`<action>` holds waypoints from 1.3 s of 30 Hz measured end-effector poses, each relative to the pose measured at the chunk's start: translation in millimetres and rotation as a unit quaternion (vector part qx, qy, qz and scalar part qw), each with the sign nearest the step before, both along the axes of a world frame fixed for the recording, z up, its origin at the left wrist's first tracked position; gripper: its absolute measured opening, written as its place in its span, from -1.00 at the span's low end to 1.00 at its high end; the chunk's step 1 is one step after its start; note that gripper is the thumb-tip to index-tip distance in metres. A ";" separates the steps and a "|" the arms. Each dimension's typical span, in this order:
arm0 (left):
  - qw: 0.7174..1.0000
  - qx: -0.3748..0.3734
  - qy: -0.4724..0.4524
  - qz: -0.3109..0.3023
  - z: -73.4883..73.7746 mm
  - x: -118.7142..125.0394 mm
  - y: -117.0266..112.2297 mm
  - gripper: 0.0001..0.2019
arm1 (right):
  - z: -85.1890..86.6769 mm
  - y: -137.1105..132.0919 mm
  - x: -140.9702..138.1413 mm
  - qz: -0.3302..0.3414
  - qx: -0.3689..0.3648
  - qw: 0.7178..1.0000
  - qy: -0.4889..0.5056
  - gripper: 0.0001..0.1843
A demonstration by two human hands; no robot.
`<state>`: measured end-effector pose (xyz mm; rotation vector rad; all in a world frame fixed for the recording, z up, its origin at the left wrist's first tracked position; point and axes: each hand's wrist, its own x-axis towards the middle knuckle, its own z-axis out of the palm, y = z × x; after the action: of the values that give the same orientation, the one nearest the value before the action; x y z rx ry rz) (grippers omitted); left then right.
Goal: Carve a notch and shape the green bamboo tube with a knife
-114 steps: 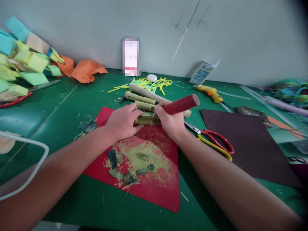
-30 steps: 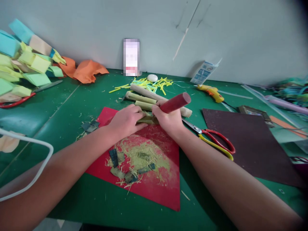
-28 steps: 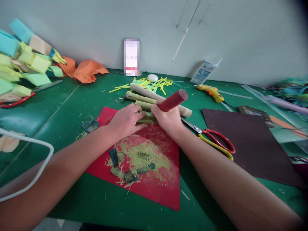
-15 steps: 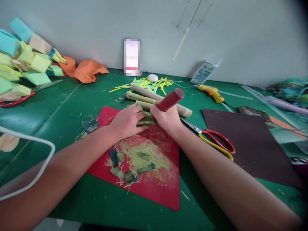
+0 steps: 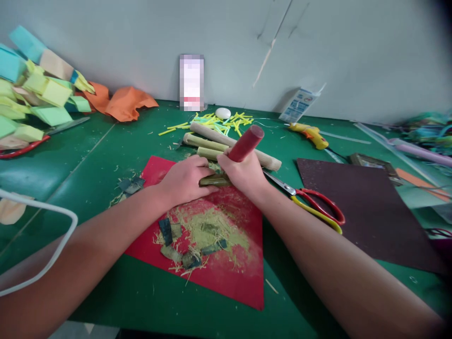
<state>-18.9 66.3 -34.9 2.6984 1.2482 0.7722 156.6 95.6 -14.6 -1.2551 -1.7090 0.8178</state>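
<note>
My left hand (image 5: 187, 178) is closed around one end of a short greenish bamboo piece (image 5: 213, 180), pressing it down at the top of a red sheet (image 5: 240, 282). In my right hand (image 5: 243, 172) is a tool with a thick round red handle (image 5: 247, 142), gripped so the handle's end points up. The tool's working end is hidden behind the hand, at the bamboo. Fine greenish dust (image 5: 212, 226), thin slivers and dark bamboo chips (image 5: 190, 259) lie on the sheet below my hands. Just beyond them are several bamboo lengths (image 5: 205, 141).
Scissors with red and yellow handles (image 5: 318, 207) lie right of my right wrist, beside a dark brown sheet (image 5: 363, 216). A yellow glue gun (image 5: 310, 135) is behind them. Yellow strips (image 5: 240, 123) and a phone (image 5: 191, 82) are at the back. Folded papers (image 5: 42, 89) pile up left.
The red handle has tilted slightly left and down with my right hand. My left hand keeps its hold on the bamboo. The whole view has shifted slightly.
</note>
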 end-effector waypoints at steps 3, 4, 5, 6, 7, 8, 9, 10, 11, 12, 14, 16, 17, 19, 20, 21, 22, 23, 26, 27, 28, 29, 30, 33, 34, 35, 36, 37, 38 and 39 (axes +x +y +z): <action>1.000 -0.026 0.000 0.003 0.7 0.1 0.7 -0.74 | -2.0 -0.7 -2.0 -0.007 0.020 0.999 -0.025 -0.68; 0.999 -0.033 -0.005 0.001 0.5 -0.1 1.3 -0.75 | -2.9 -0.9 -2.3 -0.005 0.026 0.999 -0.037 -0.69; 0.999 -0.035 -0.012 -0.001 0.1 -0.4 2.1 -0.76 | -3.7 -1.2 -2.5 0.000 0.030 0.999 -0.045 -0.70; 0.999 -0.034 -0.019 -0.002 -0.3 -0.8 2.9 -0.76 | -4.4 -1.6 -2.5 0.005 0.036 0.998 -0.045 -0.70; 0.999 -0.032 -0.022 -0.003 -0.8 -1.1 3.8 -0.77 | -4.9 -2.2 -2.3 0.012 0.039 0.999 -0.035 -0.69; 0.999 -0.029 -0.025 -0.004 -1.1 -1.3 4.5 -0.78 | -5.0 -2.9 -2.0 0.020 0.039 0.999 -0.018 -0.69; 0.999 -0.029 -0.026 -0.004 -1.1 -1.5 5.1 -0.78 | -4.8 -3.5 -1.4 0.030 0.036 0.999 0.001 -0.70; 0.999 -0.032 -0.027 -0.002 -0.9 -1.4 5.5 -0.79 | -4.2 -4.1 -0.8 0.041 0.029 0.999 0.022 -0.71; 0.999 -0.037 -0.027 0.002 -0.4 -1.2 5.7 -0.79 | -3.3 -4.4 0.1 0.050 0.018 0.998 0.041 -0.72; 0.999 -0.044 -0.027 0.006 0.3 -0.8 5.6 -0.79 | -2.3 -4.3 1.0 0.051 0.009 0.997 0.057 -0.73; 0.998 -0.056 -0.021 0.019 2.1 0.3 4.9 -0.77 | -0.6 -2.9 2.9 0.029 0.005 0.996 0.080 -0.75; 0.998 -0.059 -0.010 0.030 3.7 1.5 3.5 -0.75 | -0.2 -0.6 4.4 -0.002 0.019 0.996 0.090 -0.76; 0.998 -0.058 -0.007 0.033 4.3 2.0 2.7 -0.74 | -0.6 0.6 4.9 -0.009 0.025 0.996 0.086 -0.76; 0.998 -0.058 -0.001 0.037 5.1 2.6 1.3 -0.74 | -2.0 2.3 4.9 0.000 0.025 0.997 0.069 -0.76; 0.998 -0.059 0.001 0.038 5.3 2.6 0.8 -0.74 | -2.9 2.6 4.6 0.007 0.020 0.998 0.059 -0.76; 0.997 -0.061 0.004 0.039 5.4 2.5 0.5 -0.74 | -3.6 2.7 4.0 0.014 0.015 0.998 0.052 -0.76; 0.997 -0.062 0.008 0.040 5.5 2.3 0.5 -0.74 | -4.1 2.5 3.4 0.017 0.012 0.999 0.045 -0.76; 0.997 -0.063 0.012 0.040 5.4 2.0 0.6 -0.73 | -4.4 2.2 2.8 0.019 0.011 0.999 0.041 -0.76; 0.997 -0.062 0.016 0.034 5.2 1.1 1.5 -0.73 | -4.2 0.9 1.8 0.020 0.018 0.999 0.031 -0.76; 0.997 -0.062 0.015 0.031 5.1 0.9 1.8 -0.73 | -4.2 0.7 1.8 0.021 0.022 0.999 0.029 -0.76; 0.998 -0.063 0.012 0.029 5.0 0.8 2.0 -0.73 | -4.3 0.6 1.9 0.021 0.026 0.999 0.029 -0.76; 0.997 -0.064 0.010 0.028 5.0 0.8 2.1 -0.73 | -4.6 0.8 2.2 0.022 0.028 0.999 0.029 -0.76; 0.997 -0.066 0.007 0.028 5.1 0.8 2.1 -0.73 | -5.0 1.1 2.5 0.022 0.028 0.999 0.029 -0.76; 0.997 -0.069 0.007 0.029 5.8 0.9 1.9 -0.74 | -6.4 2.7 3.3 0.026 0.027 0.999 0.028 -0.75; 0.997 -0.071 0.008 0.030 6.1 0.9 1.8 -0.74 | -6.7 3.1 3.2 0.027 0.027 0.999 0.025 -0.75; 0.997 -0.073 0.009 0.030 6.4 0.9 1.9 -0.74 | -6.8 3.3 2.9 0.027 0.026 0.999 0.022 -0.75; 0.997 -0.074 0.010 0.029 6.6 0.9 2.0 -0.73 | -6.7 3.2 2.4 0.026 0.024 0.999 0.019 -0.75; 0.997 -0.075 0.011 0.026 6.7 0.8 2.2 -0.73 | -6.4 2.7 1.8 0.023 0.022 0.999 0.015 -0.75; 0.997 -0.077 0.011 0.021 6.8 0.8 2.4 -0.73 | -5.9 1.9 1.1 0.018 0.023 0.999 0.012 -0.75; 0.997 -0.078 0.010 0.014 6.8 0.8 2.6 -0.73 | -5.3 0.7 0.5 0.011 0.026 1.000 0.011 -0.74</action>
<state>-18.1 68.9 -28.1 2.5755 1.2962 0.6223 157.1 96.3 -19.9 -1.1889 -1.7194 0.7922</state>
